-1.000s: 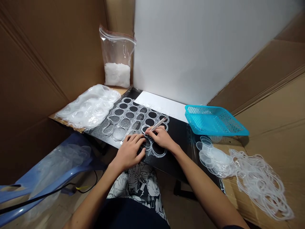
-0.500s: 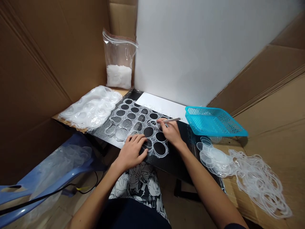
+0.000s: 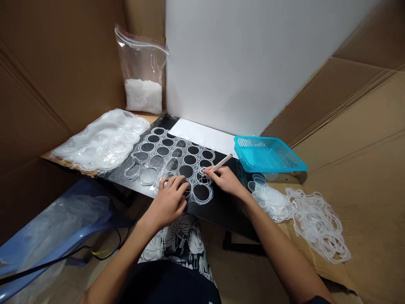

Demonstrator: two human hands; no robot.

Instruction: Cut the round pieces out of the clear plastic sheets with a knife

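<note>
Your left hand (image 3: 171, 199) has its fingers spread and curved over the near edge of the perforated clear sheet (image 3: 166, 157), apparently steadying it against the slick black counter (image 3: 221, 209). Your right hand (image 3: 224, 180) pinches a pen-like tool (image 3: 223, 162) low on its shaft, probably for close control, with loose rings (image 3: 204, 180) by your fingertips, over the sheet's right side. Off to your right, clear discs (image 3: 272, 198) and tangled rings (image 3: 319, 223) lie in separate heaps, seemingly sorted by shape; beyond the discs sits a blue basket (image 3: 259, 157). Farther left, piled white sheets (image 3: 103, 139) seem placed within reach.
</note>
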